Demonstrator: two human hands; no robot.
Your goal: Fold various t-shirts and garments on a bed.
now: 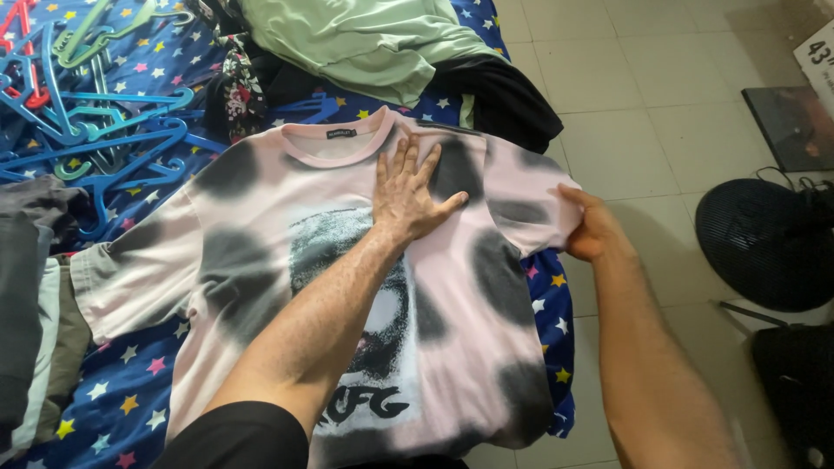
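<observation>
A pale pink T-shirt (261, 226) with black blotches and a dark printed picture lies spread flat, front up, on a blue bedsheet (122, 395) with coloured stars. My left hand (408, 193) presses flat on the shirt's chest, fingers spread toward the collar. At the bed's right edge my right hand (589, 227) pinches the end of the shirt's right sleeve. The other sleeve (130, 278) lies stretched out to the left.
Several blue and teal plastic hangers (95, 113) lie at the upper left. A pile of clothes, light green (365, 39) over black (508, 100), sits beyond the shirt. Folded grey garments (30, 295) are stacked at left. Right of the bed: tiled floor (660, 113) and a black fan (764, 243).
</observation>
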